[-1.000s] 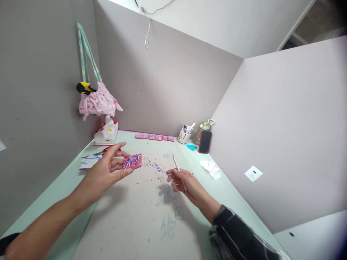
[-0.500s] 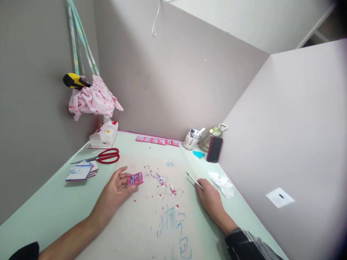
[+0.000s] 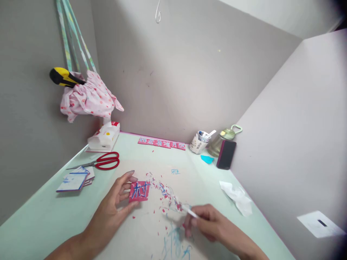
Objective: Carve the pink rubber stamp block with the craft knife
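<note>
My left hand point(image 3: 115, 206) holds a small pink paper square point(image 3: 139, 191) with blue strokes cut or drawn on it, pinched by its left edge just above the grey work mat point(image 3: 141, 234). My right hand point(image 3: 211, 225) grips a thin white craft knife point(image 3: 189, 211), its tip pointing left toward the scatter of pink and blue paper scraps point(image 3: 165, 193). The scraps lie between the two hands.
Red scissors point(image 3: 104, 161) and a stack of cards point(image 3: 74, 180) lie at left, a tissue box point(image 3: 104, 136) behind them. A pink paper strip point(image 3: 162, 143), cup point(image 3: 199, 142), bottle point(image 3: 221, 141), dark phone point(image 3: 226, 154) and crumpled tissue point(image 3: 237, 196) sit right. A pink bag point(image 3: 86, 97) hangs on the wall.
My right hand moved left and nearer with the knife, to the edge of the scraps. My left hand turned the pink square flatter toward me. The view tilted down.
</note>
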Demonstrator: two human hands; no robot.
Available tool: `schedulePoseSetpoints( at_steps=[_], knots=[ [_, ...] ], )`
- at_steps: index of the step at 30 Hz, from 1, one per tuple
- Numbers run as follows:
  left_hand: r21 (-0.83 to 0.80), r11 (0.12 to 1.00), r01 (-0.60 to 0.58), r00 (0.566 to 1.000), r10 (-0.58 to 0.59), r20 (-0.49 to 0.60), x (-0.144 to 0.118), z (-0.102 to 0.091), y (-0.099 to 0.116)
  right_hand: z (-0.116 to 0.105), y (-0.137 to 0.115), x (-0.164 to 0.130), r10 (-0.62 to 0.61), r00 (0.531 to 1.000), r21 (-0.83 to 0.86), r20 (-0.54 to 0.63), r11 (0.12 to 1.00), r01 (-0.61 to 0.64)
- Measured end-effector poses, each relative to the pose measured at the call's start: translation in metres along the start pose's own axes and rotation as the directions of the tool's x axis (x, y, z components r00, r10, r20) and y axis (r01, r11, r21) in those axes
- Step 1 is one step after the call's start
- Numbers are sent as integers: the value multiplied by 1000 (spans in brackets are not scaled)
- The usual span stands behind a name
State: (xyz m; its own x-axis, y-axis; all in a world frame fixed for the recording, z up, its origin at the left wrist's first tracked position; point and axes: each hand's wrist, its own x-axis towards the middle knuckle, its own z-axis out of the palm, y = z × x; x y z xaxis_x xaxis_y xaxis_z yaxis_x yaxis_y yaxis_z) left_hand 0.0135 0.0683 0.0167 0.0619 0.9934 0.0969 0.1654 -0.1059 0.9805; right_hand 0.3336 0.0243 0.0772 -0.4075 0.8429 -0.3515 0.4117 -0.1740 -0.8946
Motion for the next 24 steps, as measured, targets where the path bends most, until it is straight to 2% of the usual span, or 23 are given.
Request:
schedulePoseSetpoints(
  at_steps=[2,3,5,7,9,12,14,16,19,21,24],
  knots=[
    [7,1000,-3,1000,3,-13,-1,-1,1,1,-1,-2,46,963,138,265,987,-85],
    [12,1000,-5,1000,5,-20,-1,-2,1,1,0,1,53,943,179,328,977,-117],
    [22,1000,-14,1000,14,-27,-1,-3,0,0,1,15,40,937,248,346,960,-132],
    [22,1000,-21,1000,22,-20,-2,-3,-2,1,-1,37,-13,966,306,257,949,-69],
    [21,999,-29,1000,29,-6,-4,-3,-4,6,-5,61,-60,993,369,98,929,20],
    [23,999,-23,1000,23,4,-7,-4,-4,24,-14,89,-74,990,436,-119,892,119],
    [18,1000,-2,1000,2,4,-10,-3,-4,41,-18,97,-55,979,467,-199,873,144],
    [1,1000,23,1000,-23,18,-13,-3,-4,58,-21,97,-44,975,478,-219,866,146],
    [-27,998,50,997,-49,61,-16,-1,-4,77,-24,93,-92,973,467,-210,865,182],
    [-61,995,74,994,-68,89,-16,-1,-4,83,-26,91,-111,970,487,-215,849,205],
    [-134,982,136,987,-121,109,-13,-3,-5,85,-25,90,-72,971,548,-230,815,190]
  ],
)
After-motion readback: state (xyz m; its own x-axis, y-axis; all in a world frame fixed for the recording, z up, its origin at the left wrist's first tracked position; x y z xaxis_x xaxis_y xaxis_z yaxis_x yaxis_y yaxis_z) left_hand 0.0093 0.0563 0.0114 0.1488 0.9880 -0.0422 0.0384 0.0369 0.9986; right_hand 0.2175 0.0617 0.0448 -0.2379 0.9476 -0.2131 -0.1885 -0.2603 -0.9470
